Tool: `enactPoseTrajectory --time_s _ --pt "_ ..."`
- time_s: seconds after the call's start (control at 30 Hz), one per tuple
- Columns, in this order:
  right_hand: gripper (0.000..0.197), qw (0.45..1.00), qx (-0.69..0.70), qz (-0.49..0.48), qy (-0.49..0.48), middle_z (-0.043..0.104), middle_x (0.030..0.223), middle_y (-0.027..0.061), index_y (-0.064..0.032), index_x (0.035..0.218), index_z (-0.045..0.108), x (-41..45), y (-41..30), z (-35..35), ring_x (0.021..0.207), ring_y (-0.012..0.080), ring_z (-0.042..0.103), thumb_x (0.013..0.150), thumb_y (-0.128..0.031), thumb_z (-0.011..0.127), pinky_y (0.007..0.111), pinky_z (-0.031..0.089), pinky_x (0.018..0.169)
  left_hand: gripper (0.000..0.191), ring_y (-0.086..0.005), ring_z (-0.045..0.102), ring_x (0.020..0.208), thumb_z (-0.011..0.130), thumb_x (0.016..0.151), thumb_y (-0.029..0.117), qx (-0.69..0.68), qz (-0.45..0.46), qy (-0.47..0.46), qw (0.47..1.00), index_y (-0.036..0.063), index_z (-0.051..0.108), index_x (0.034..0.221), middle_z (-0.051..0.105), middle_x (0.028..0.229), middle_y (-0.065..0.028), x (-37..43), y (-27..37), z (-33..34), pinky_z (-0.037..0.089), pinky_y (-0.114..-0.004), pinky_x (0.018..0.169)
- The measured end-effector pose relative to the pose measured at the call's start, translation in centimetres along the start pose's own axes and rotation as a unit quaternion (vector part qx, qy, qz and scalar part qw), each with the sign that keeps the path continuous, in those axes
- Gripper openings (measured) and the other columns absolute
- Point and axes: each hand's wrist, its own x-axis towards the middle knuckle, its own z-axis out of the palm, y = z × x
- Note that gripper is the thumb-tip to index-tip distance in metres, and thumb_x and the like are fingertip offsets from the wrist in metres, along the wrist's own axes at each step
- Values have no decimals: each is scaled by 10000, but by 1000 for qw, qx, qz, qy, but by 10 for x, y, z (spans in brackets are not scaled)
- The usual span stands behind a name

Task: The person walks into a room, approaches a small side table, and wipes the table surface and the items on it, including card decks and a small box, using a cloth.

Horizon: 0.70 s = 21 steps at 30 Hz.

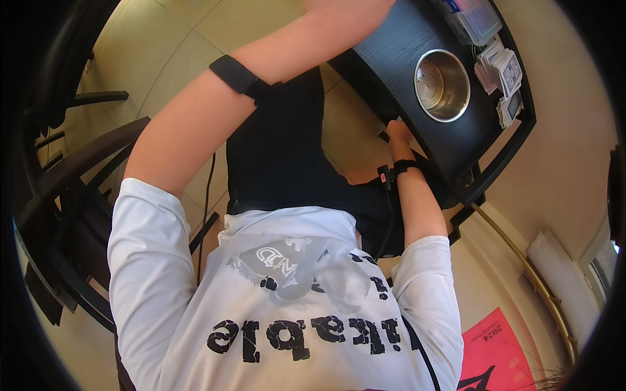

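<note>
My left arm reaches across to the top edge, a black strap round it. What shows of my left hand (349,17) is cut off there, its fingers out of view, over a corner of the black table (379,49). Low beside the table's near edge, my right hand (400,131) is closed round a small dark object (384,137); what it is cannot be told. A black strap with a small cabled device (385,177) is at my right wrist. On the tabletop, past my right hand, stands a round metal bowl (442,85) with an open top.
Stacks of playing cards (506,71) and a clear plastic container (472,22) lie along the table's far side by the wall. Dark chairs (93,166) stand at the left on the tiled floor (142,58). A thin cable hangs by my legs. A pink printed sheet (499,357) is at lower right.
</note>
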Motion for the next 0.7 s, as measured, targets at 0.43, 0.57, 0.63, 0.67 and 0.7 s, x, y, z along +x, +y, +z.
enactPoseTrajectory --time_s 0.43,0.57,0.63,0.67,0.7 --pt "288 980 108 -151 67 541 1419 241 -15 1173 647 -36 -97 63 1312 495 511 897 -97 642 518 470 1089 507 -261 664 902 557 936 167 0 -4 -18 1000 23 580 1422 584 1493 -145 -4 1 0 559 -365 740" --pt "374 953 110 -265 96 626 1294 246 -26 1275 631 -18 -129 81 1215 441 602 909 -87 671 500 498 1025 514 -282 674 925 554 936 167 -23 -6 -45 999 -9 567 1419 582 1488 -157 2 -2 -4 579 -393 765" --pt "405 921 95 -357 120 651 1334 223 -56 1334 628 -12 -137 91 1183 399 644 934 -107 657 495 515 985 518 -286 676 933 553 935 167 -28 -14 -70 997 -19 562 1419 581 1487 -163 -1 -2 -6 583 -398 769" --pt "405 923 94 -356 114 651 1334 223 -56 1334 628 -10 -144 96 1183 399 644 934 -107 657 495 515 985 520 -286 679 928 552 936 166 -30 -16 -63 997 -24 560 1419 579 1488 -169 -3 -2 -9 583 -391 765" --pt "409 925 96 -362 71 645 1372 203 -71 1365 623 -2 -161 96 1196 395 644 963 -147 626 491 520 982 521 -286 681 922 551 936 166 -33 -16 -53 998 -29 558 1420 578 1488 -176 -2 -2 -10 582 -384 761"
